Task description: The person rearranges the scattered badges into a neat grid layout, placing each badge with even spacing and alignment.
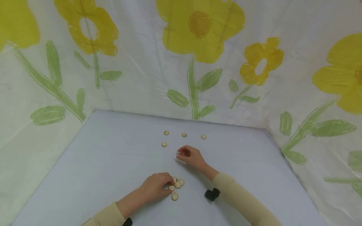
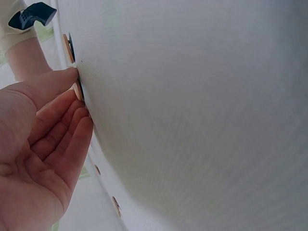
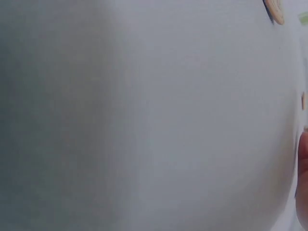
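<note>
In the head view my left hand (image 1: 155, 187) reaches into a small cluster of round wooden buttons (image 1: 178, 185) on the table. Its thumb and fingers pinch one button (image 1: 171, 188) at the cluster's left edge, seen edge-on as a thin wooden button (image 2: 78, 90) in the left wrist view. A single button (image 1: 174, 196) lies just in front of the cluster. Farther back, my right hand (image 1: 192, 157) hovers low over the table with loosely bent fingers and the thumb apart. No button shows between them. Only a fingertip (image 3: 303, 173) appears in the right wrist view.
Toward the back, three buttons stand in a row: left (image 1: 166, 133), middle (image 1: 184, 135) and right (image 1: 203, 137). Another button (image 1: 164, 144) lies before the left one. A pale cloth covers the table (image 1: 113, 138), with a flower-painted curtain (image 1: 141, 78) hanging behind.
</note>
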`<state>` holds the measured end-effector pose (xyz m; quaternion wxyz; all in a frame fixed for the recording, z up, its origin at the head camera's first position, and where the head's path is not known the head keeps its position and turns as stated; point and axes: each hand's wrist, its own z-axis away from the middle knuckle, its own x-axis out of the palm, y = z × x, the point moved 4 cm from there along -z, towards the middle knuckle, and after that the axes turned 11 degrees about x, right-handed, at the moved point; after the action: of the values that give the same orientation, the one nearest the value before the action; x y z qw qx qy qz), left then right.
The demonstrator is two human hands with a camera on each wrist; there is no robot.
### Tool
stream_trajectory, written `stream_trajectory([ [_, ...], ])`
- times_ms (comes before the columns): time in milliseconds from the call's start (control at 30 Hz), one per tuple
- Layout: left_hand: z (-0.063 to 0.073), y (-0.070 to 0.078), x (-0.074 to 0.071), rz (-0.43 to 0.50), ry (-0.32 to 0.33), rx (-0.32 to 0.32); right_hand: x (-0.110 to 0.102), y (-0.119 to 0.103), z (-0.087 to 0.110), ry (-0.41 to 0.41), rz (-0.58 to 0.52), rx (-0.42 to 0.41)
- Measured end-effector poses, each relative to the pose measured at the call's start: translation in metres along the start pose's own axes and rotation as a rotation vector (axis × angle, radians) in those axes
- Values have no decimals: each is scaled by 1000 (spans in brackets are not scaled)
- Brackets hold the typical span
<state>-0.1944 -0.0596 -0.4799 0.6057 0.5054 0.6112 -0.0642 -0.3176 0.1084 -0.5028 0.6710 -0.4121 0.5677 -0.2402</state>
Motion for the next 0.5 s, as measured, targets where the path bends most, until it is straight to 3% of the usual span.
stream_trajectory([
  [200, 0, 1, 0, -11, 0, -5, -4, 2, 16, -29, 7, 28],
  [500, -1, 0, 1, -22, -7, -6, -5, 5, 34, -50, -6, 5],
])
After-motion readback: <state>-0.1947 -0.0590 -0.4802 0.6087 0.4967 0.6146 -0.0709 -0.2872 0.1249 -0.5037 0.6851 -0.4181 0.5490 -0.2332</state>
